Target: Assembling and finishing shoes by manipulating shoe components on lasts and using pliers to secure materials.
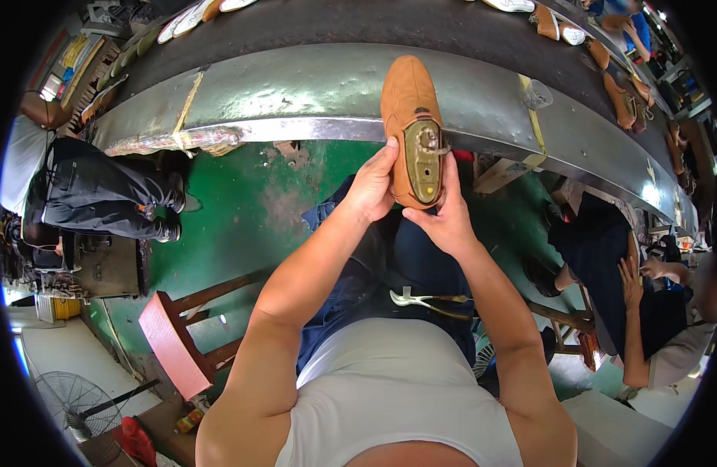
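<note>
A tan shoe [409, 87], its toe pointing away from me, is held up between both hands over the near edge of the metal-edged bench. Inside its opening sits an olive-green shoe last [423, 175] with a hole in its top and a bit of cord near the front. My left hand [376, 180] grips the shoe's left side, thumb up against the upper. On the other side my right hand [445, 208] wraps the heel and right side. A pair of pincers [430, 302] with long handles lies across my lap.
The bench's metal rim [288, 86] borders a dark belt [312, 27] with shoes along its far side. A clear cup [538, 95] stands on the rim. People work at left and right; a wooden stool [175, 342] and a fan [74, 405] are lower left.
</note>
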{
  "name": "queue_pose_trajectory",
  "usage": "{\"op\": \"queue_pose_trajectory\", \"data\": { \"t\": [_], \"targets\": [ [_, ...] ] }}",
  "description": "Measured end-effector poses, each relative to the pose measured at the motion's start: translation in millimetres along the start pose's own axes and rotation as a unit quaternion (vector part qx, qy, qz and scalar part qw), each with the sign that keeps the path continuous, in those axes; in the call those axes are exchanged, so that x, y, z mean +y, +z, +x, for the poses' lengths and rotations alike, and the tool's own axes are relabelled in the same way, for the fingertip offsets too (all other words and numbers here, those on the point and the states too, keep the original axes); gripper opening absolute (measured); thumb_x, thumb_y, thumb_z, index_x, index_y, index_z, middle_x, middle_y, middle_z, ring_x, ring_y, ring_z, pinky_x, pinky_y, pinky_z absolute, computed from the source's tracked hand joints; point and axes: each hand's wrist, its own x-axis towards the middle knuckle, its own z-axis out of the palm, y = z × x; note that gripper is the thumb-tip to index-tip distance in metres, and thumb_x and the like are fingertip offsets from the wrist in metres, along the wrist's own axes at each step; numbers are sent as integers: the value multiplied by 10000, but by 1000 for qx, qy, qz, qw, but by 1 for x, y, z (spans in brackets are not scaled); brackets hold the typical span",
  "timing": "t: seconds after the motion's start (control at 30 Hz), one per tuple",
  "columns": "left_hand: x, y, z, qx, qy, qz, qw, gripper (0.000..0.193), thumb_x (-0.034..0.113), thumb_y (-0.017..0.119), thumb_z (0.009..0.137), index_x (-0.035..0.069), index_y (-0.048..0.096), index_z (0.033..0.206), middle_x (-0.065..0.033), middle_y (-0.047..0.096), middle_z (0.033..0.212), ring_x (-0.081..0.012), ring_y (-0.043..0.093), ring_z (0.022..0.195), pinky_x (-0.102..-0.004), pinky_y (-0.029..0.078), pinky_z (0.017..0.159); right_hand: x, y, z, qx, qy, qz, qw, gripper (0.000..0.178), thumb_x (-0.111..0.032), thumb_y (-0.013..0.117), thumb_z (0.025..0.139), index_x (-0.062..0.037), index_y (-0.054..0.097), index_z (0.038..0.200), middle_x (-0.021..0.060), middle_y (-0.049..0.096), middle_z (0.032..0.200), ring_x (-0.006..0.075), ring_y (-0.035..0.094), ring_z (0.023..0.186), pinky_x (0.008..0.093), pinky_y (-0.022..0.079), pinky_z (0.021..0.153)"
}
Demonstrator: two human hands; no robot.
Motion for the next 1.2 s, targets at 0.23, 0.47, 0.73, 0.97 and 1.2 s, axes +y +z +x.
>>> {"op": "queue_pose_trajectory", "data": {
  "t": [0.23, 0.47, 0.73, 0.97, 1.2],
  "targets": [
    [-7, -21, 7, -30, 10, -30, 999, 613, 504, 405, 1037, 101, 368, 1497, -134, 472, 1479, -287, 483, 1347, -492, 404, 1131, 20, 2, -6, -5, -10, -7, 1000, 1168, 56, 809, 729, -3, 1, 1571, 216, 256, 1582, 289, 333, 1456, 401, 317, 1182],
    [-9, -17, 8, -41, 14, -22, 999, 622, 526, 385, 1038, 98, 376, 1489, -129, 509, 1444, -270, 525, 1305, -468, 433, 1106, 32, -7, -10, -3, -26, 105, 994, 881, -16, 738, 849, 10, 206, 1551, 182, 356, 1540, 251, 398, 1411, 381, 391, 1117],
    [-87, -24, -57, 99, 170, 260, 945, 570, 398, 345, 1089, 0, 338, 1498, -171, 496, 1421, -254, 468, 1326, -359, 342, 1124, 30, 28, -38, 81, 216, 399, 888, 719, -612, 227, 1041, -47, 446, 1429, 106, 566, 1381, 244, 576, 1233, 397, 452, 1064],
    [-144, -40, -87, 218, 90, 198, 952, 625, 389, 297, 1093, 56, 122, 1593, -212, 299, 1580, -285, 346, 1438, -339, 292, 1165, 74, 35, -82, 52, 460, 455, 761, 777, -742, 313, 954, -112, 545, 1345, 121, 608, 1309, 280, 615, 1183, 434, 506, 1007],
    [-174, -93, -58, 322, -180, 56, 928, 551, 506, 317, 1060, 101, 463, 1404, -176, 615, 1232, -331, 686, 1028, -499, 584, 838, 120, 51, -90, 116, 625, 429, 642, 794, -794, 324, 912, -172, 555, 1347, 141, 596, 1345, 348, 578, 1235, 573, 448, 1037]
  ]
}}
